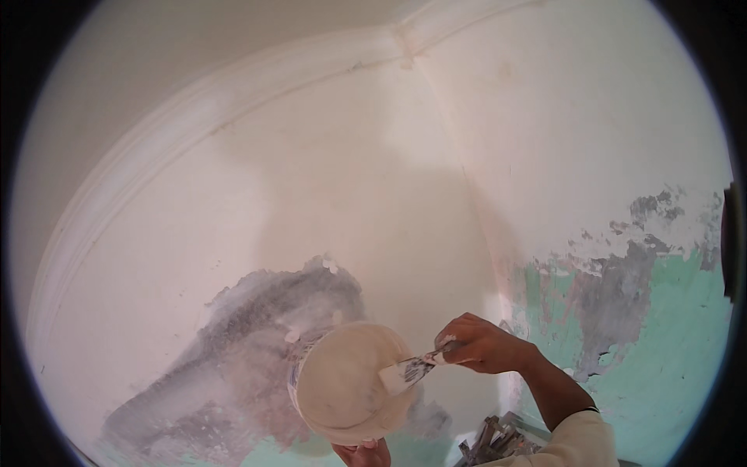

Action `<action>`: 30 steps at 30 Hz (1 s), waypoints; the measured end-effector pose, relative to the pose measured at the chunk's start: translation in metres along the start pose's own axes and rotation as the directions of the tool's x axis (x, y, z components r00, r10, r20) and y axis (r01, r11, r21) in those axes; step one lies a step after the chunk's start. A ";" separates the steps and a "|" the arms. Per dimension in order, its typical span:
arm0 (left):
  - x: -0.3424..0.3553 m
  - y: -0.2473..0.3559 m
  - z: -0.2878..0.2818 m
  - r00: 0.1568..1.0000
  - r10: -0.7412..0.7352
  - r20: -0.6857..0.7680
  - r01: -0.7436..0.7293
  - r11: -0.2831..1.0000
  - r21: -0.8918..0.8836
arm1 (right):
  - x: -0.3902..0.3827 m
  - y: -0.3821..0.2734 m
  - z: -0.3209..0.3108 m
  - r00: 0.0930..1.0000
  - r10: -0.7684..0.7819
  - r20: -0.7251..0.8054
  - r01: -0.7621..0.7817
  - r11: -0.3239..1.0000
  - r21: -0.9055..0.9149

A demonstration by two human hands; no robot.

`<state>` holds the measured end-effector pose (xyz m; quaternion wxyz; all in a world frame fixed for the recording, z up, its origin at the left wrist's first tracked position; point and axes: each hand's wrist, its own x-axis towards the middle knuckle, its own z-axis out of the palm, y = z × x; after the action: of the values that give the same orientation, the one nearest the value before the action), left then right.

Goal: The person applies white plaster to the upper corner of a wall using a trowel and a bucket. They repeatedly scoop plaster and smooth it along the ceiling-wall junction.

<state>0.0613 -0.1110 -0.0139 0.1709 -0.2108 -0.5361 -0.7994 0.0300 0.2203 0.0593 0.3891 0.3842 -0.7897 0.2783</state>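
Grasping a putty knife (400,377) in the right hand (484,345), at the right edge of a pale bucket (354,433); meeting its lower edge with the left hand (362,454), of finger grip too hidden to tell.

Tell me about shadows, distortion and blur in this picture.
Head view: a soft shadow darkens the pale wall; fisheye distortion curves the moulding in the head view; in the head view, the right hand and scraper show no obvious blur.

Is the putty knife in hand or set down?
In hand: the right hand grips the putty knife by its handle, the blade pointing left.
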 end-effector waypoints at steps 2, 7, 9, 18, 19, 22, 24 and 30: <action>-0.001 -0.011 -0.019 1.000 0.012 0.005 -0.013 0.999 0.050 | -0.018 0.021 -0.008 0.997 -0.005 -0.073 -0.005 0.990 -0.143; -0.004 -0.020 -0.022 0.999 0.042 -0.016 -0.040 0.991 0.126 | 0.049 0.044 -0.056 0.809 0.186 -0.557 -0.350 0.915 -0.203; -0.008 -0.024 -0.026 0.999 0.011 -0.031 -0.006 0.988 0.154 | 0.096 0.064 -0.066 0.672 0.119 -0.731 -0.392 0.895 -0.214; -0.014 -0.011 -0.013 0.998 0.006 -0.058 -0.007 1.000 -0.021 | 0.234 0.142 -0.108 0.517 -0.156 -0.841 -0.503 0.740 -0.447; -0.009 -0.014 -0.014 0.998 0.042 -0.042 -0.045 0.996 -0.076 | 0.238 0.145 -0.109 0.513 -0.165 -0.843 -0.503 0.737 -0.450; -0.014 -0.013 -0.024 0.997 0.004 -0.080 -0.002 1.000 0.019 | 0.245 0.149 -0.111 0.497 -0.171 -0.851 -0.509 0.737 -0.446; -0.017 -0.010 -0.024 0.994 -0.030 -0.105 0.039 0.996 0.086 | 0.249 0.152 -0.112 0.490 -0.180 -0.853 -0.504 0.741 -0.445; -0.009 0.000 -0.006 0.998 0.019 -0.053 -0.020 1.000 -0.001 | 0.253 0.158 -0.113 0.484 -0.170 -0.858 -0.503 0.748 -0.432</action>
<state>0.0680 -0.1165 -0.0203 0.1927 -0.1949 -0.5287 -0.8034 -0.1568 0.2919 0.3077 0.8013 -0.0489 -0.5670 0.1845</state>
